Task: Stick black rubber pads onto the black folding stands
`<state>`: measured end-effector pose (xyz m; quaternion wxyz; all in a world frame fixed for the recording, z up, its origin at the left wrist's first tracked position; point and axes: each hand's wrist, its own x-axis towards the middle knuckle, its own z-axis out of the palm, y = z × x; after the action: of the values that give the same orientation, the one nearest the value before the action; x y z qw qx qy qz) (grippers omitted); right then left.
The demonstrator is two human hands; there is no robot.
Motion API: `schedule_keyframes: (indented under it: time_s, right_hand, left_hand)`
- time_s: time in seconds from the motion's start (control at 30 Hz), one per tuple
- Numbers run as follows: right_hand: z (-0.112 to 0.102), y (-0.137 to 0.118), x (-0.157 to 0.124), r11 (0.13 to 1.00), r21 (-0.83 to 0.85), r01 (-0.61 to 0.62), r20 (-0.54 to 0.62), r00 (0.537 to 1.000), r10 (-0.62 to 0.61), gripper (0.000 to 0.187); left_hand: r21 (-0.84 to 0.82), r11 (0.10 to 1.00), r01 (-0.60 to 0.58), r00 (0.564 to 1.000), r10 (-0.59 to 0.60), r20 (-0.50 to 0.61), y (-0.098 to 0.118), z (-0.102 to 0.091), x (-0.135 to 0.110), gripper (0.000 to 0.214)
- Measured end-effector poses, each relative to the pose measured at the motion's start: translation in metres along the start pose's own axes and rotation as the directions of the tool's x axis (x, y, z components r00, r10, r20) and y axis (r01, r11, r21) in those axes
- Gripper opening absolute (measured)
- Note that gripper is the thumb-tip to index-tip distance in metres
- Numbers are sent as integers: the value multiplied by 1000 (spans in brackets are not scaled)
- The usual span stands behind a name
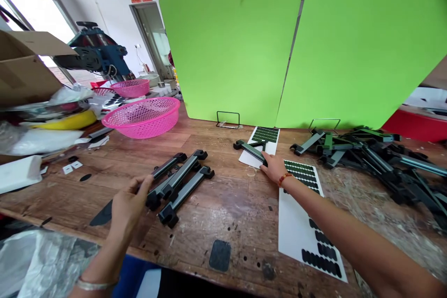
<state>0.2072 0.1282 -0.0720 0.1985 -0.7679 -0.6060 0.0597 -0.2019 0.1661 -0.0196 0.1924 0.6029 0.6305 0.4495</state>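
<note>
My left hand (128,203) rests at the near end of three grey bars with black end caps (181,181) that lie side by side on the wooden table (230,205). Its fingers curl around the end of the leftmost bar. My right hand (273,166) reaches forward and grips one end of a single grey bar (250,149) lying across a white sheet of black oval pads (264,138). A second, longer pad sheet (303,223) lies under my right forearm.
A pile of the same bars (370,153) fills the right side. Two green boards (237,46) stand at the back. Pink baskets (146,116), a cardboard box (24,70) and plastic bags crowd the left. A black pad (220,255) lies near the front edge.
</note>
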Motion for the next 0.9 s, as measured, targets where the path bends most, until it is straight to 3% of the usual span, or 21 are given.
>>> schedule_keyframes:
  time_s: [0.07,0.17,0.27,0.37,0.43,0.53,0.63,0.7,0.77,0.83,0.9]
  right_hand:
    - [-3,-5,3,1000,-8,9,14,1000,-9,44]
    - [-9,-18,-14,999,-10,32,-9,999,-33,43]
    - [-14,-36,-57,995,19,97,-40,995,-97,48]
    - [-16,-56,-118,968,126,216,-87,975,-206,45]
    - [-14,-70,-156,960,164,229,-73,973,-219,40]
    - [-8,-85,-196,956,192,222,-51,975,-217,42]
    - [-11,-78,-214,922,300,247,-8,967,-257,54]
    - [-21,-58,-216,906,368,209,-4,975,-223,44]
    - [-34,-26,-213,925,369,92,-16,996,-92,23]
    - [-46,9,-205,951,304,-55,-25,997,66,11]
    - [-53,40,-197,959,238,-155,-37,985,169,12]
  left_hand:
    - [-124,992,20,987,1,161,14,6,-24,47]
    - [-346,930,123,921,23,389,38,22,-64,39]
    - [-489,813,316,833,8,553,58,44,-96,39]
    - [-495,775,393,826,-62,560,67,72,-118,39]
    - [-468,815,341,856,-64,512,68,91,-131,36]
    - [-415,895,165,879,57,473,64,115,-148,43]
    - [-297,949,-105,833,247,495,57,127,-154,54]
    - [-247,936,-251,760,349,549,52,128,-149,53]
    - [-229,920,-319,690,391,609,51,124,-142,50]
    - [-177,916,-360,672,387,632,58,120,-139,47]
    - [-112,894,-434,677,406,614,73,120,-143,42]
